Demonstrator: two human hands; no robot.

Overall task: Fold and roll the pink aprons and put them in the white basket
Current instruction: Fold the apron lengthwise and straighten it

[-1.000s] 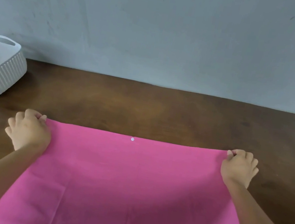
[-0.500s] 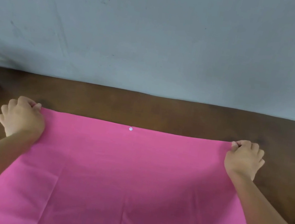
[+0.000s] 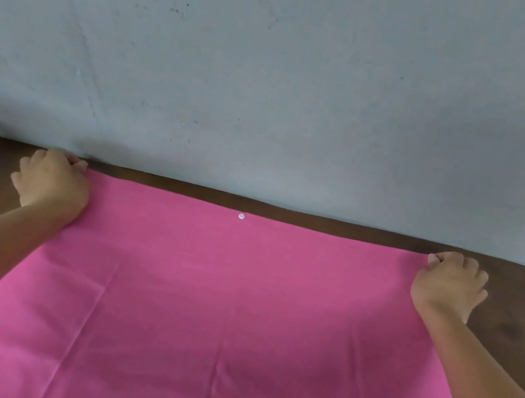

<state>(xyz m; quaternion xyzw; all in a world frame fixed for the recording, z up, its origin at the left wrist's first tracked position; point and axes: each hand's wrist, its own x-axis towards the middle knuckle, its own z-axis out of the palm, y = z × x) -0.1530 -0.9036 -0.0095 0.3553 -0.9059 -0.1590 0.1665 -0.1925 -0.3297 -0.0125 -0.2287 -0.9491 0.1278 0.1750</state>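
You had the pink cloth apron (image 3: 234, 315) spread flat on the dark brown wooden table (image 3: 521, 304), its far edge running almost straight across, close to the grey plastered wall (image 3: 274, 79). Your left hand (image 3: 51, 186) gripped the far left corner, knuckles up, fingers curled together over the cloth and the thumb tip pressed to them at the hem. Your right hand (image 3: 448, 282) gripped the far right corner the same way, its fingers bunched and pinching the edge. Both forearms lay along the side edges of the fabric. A small round white button (image 3: 241, 216) sat on the apron just inside the far hem, about midway between your hands. Pressed creases ran through the cloth: one down the middle towards you, another slanting down left of centre. The near part of the apron ran out of the bottom of the view, so where it ended could not be told.
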